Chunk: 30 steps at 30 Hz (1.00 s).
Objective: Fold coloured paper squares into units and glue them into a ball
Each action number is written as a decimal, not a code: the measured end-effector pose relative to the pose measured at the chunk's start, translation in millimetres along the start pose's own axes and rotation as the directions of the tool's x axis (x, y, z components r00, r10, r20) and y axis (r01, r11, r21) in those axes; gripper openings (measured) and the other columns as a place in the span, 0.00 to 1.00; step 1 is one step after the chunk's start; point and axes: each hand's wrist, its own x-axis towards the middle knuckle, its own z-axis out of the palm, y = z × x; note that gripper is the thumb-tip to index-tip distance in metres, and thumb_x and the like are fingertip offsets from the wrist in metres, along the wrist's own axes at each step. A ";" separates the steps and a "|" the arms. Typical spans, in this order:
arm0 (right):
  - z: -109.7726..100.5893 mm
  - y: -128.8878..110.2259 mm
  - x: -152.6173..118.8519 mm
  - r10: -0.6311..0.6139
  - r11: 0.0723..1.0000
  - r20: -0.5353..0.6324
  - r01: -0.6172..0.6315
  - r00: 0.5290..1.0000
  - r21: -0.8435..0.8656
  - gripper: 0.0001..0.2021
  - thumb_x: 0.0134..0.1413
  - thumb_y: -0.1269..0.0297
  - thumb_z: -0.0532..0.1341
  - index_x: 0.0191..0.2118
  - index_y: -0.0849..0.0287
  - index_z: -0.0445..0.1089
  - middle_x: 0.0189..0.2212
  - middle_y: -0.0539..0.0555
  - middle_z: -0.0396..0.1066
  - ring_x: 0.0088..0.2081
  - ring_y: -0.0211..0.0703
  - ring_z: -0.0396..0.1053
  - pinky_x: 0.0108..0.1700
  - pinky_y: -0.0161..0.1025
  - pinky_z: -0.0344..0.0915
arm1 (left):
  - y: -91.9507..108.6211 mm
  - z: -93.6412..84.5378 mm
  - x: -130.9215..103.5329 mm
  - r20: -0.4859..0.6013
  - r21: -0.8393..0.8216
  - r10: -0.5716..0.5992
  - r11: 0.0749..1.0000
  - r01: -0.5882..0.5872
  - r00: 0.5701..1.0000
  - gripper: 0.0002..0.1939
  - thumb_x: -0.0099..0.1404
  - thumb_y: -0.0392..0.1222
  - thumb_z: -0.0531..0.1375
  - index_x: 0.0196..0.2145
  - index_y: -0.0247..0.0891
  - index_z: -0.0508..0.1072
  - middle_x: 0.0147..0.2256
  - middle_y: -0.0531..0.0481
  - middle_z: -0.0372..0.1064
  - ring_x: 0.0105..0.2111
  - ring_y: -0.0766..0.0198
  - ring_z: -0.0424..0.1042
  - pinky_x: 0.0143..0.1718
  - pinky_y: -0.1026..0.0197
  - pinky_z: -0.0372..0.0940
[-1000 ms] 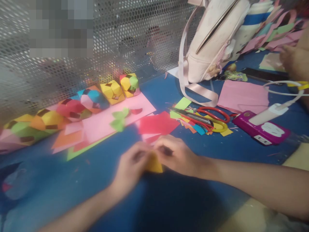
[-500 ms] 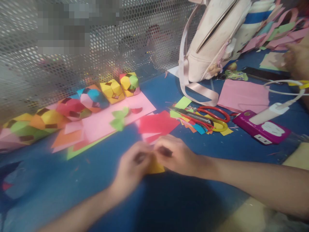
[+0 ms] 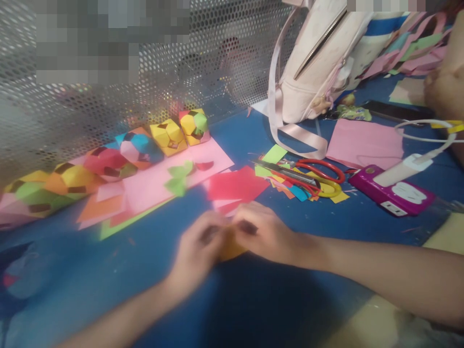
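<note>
Between my two hands, low in the middle of the view, is a small piece of yellow-orange paper (image 3: pixel 231 245). My left hand (image 3: pixel 201 241) pinches it from the left, and my right hand (image 3: pixel 266 234) pinches it from the right. The fingertips meet at its upper edge and partly hide it; whether it is folded I cannot tell. Just beyond the hands lie red paper sheets (image 3: pixel 237 183). A large pink sheet (image 3: pixel 152 186) is to their left, bearing a green paper leaf shape (image 3: pixel 179 178).
Folded paper balls (image 3: pixel 168 135) line the perforated metal panel (image 3: pixel 232 72). Scissors (image 3: pixel 321 171) rest on paper scraps, beside a purple power strip (image 3: pixel 393 191) with a plugged-in white charger. A pale backpack (image 3: pixel 319 58) stands behind. Another person's hand (image 3: pixel 447 92) is at right.
My hands stay nearly in place; the yellow-orange paper between them has tilted slightly and shows a little differently. At the far right, the other person's hand and arm have shifted.
</note>
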 end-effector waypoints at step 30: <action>4.0 3.0 0.1 0.141 0.990 0.003 -0.141 0.990 -0.006 0.06 0.54 0.66 0.55 0.27 0.59 0.63 0.22 0.48 0.66 0.26 0.35 0.62 0.31 0.34 0.57 | -3.8 0.8 4.8 -0.079 -0.022 -0.069 0.997 0.067 0.995 0.09 0.60 0.43 0.59 0.39 0.39 0.70 0.39 0.47 0.70 0.39 0.61 0.69 0.41 0.59 0.63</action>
